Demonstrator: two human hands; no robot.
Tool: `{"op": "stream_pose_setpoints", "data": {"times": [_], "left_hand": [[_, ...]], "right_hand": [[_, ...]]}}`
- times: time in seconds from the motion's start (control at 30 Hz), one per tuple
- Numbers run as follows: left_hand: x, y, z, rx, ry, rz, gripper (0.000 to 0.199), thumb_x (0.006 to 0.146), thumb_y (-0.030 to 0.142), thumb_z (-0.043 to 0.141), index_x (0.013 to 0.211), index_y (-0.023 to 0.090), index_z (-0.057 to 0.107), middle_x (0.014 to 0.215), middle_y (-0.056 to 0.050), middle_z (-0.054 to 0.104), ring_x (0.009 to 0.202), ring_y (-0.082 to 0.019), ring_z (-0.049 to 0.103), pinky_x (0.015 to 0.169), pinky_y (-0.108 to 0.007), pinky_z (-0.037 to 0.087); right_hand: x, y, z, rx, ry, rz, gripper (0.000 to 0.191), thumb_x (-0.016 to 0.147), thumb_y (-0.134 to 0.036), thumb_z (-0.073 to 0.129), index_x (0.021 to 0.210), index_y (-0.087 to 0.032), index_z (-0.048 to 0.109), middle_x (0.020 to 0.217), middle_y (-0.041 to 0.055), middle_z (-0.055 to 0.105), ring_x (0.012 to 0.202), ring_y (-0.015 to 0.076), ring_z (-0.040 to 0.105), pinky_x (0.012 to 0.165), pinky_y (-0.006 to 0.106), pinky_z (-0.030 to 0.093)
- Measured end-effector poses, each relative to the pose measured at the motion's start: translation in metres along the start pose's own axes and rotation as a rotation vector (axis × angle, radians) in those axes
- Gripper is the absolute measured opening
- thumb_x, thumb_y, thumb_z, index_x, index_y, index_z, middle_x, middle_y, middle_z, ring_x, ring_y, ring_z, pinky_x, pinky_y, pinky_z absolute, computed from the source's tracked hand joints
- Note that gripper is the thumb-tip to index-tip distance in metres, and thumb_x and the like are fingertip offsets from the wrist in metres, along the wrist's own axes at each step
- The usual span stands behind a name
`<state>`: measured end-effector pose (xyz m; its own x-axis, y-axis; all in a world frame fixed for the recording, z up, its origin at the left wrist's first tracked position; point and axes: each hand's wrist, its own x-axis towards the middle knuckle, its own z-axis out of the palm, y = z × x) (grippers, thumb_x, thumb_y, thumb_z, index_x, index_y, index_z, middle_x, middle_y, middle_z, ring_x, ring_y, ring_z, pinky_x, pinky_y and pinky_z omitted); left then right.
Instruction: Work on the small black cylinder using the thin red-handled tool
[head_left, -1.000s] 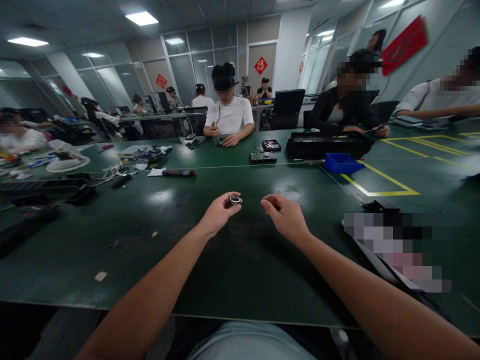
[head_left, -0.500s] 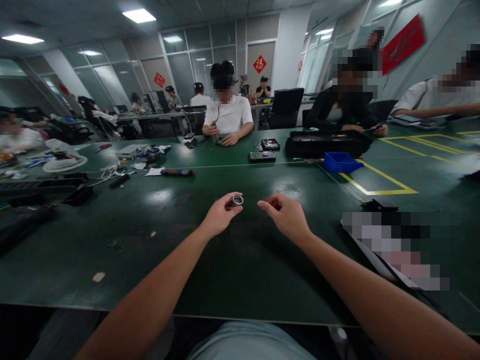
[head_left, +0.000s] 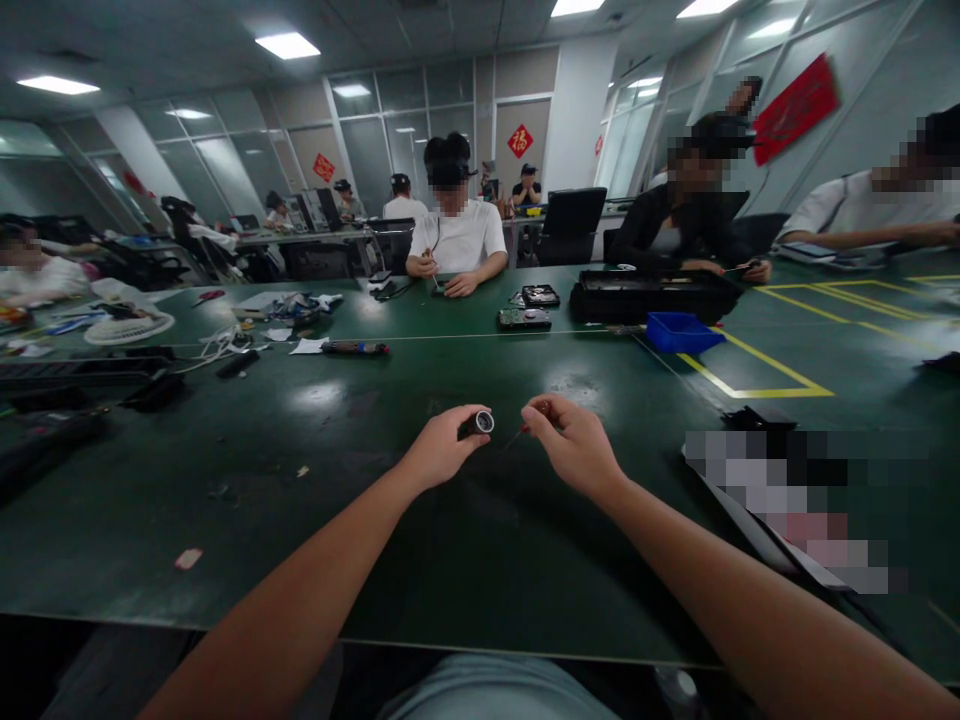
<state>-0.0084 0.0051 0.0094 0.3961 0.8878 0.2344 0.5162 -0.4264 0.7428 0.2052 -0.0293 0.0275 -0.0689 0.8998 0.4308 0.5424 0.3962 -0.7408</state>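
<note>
Between the thumb and fingers of my left hand [head_left: 442, 447] is a small dark cylinder [head_left: 484, 423], its silver-rimmed round end facing me. Its inside is too small to make out. My right hand [head_left: 576, 440] is closed on a thin screwdriver [head_left: 523, 431] with a bit of red by the fingertips. Its fine shaft points down and left toward the cylinder, apart from it; most of the handle is hidden in my fingers. Both hands are held above the green table [head_left: 420, 570].
A pixelated flat item [head_left: 787, 510] lies by my right forearm. Farther off are a blue bin [head_left: 684, 332], a long black casing [head_left: 652, 295], hard drives [head_left: 525, 318] and a dark pen-like tool [head_left: 354, 348]. A co-worker in white [head_left: 457, 240] sits opposite, others at right.
My left hand has shifted slightly right and down with the cylinder. In my right hand the screwdriver's shaft now shows, pointing down-left. The view has tipped up slightly.
</note>
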Motion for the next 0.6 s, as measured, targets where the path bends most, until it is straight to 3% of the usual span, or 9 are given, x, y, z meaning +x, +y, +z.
{"op": "stream_pose_setpoints", "data": {"times": [0.13, 0.33, 0.6], "left_hand": [[-0.001, -0.003, -0.001, 0.008, 0.006, 0.010, 0.040, 0.086, 0.023, 0.068, 0.125, 0.022, 0.063, 0.128, -0.005, 0.065, 0.119, -0.023, 0.059, 0.107, -0.039, 0.042], [-0.002, -0.002, 0.000, 0.016, -0.021, 0.015, 0.039, 0.085, 0.021, 0.070, 0.123, 0.021, 0.065, 0.126, -0.005, 0.067, 0.119, -0.023, 0.060, 0.109, -0.038, 0.041], [-0.003, 0.006, -0.002, 0.001, -0.039, 0.004, 0.040, 0.085, 0.020, 0.070, 0.124, 0.021, 0.065, 0.127, -0.005, 0.067, 0.120, -0.023, 0.060, 0.110, -0.039, 0.040]], "right_hand": [[-0.002, -0.001, -0.001, 0.057, 0.045, -0.004, 0.023, 0.093, -0.041, 0.054, 0.086, -0.021, 0.064, 0.070, 0.0012, 0.066, 0.064, 0.0174, 0.062, 0.062, 0.031, 0.045], [0.000, 0.002, -0.002, 0.339, 0.234, 0.002, 0.021, 0.093, -0.040, 0.056, 0.097, -0.021, 0.064, 0.078, 0.0035, 0.070, 0.070, 0.0175, 0.066, 0.068, 0.034, 0.053], [0.000, 0.007, 0.004, 0.342, 0.190, 0.037, 0.021, 0.091, -0.040, 0.060, 0.096, -0.021, 0.063, 0.081, 0.0046, 0.072, 0.073, 0.0182, 0.068, 0.071, 0.036, 0.056]]}}
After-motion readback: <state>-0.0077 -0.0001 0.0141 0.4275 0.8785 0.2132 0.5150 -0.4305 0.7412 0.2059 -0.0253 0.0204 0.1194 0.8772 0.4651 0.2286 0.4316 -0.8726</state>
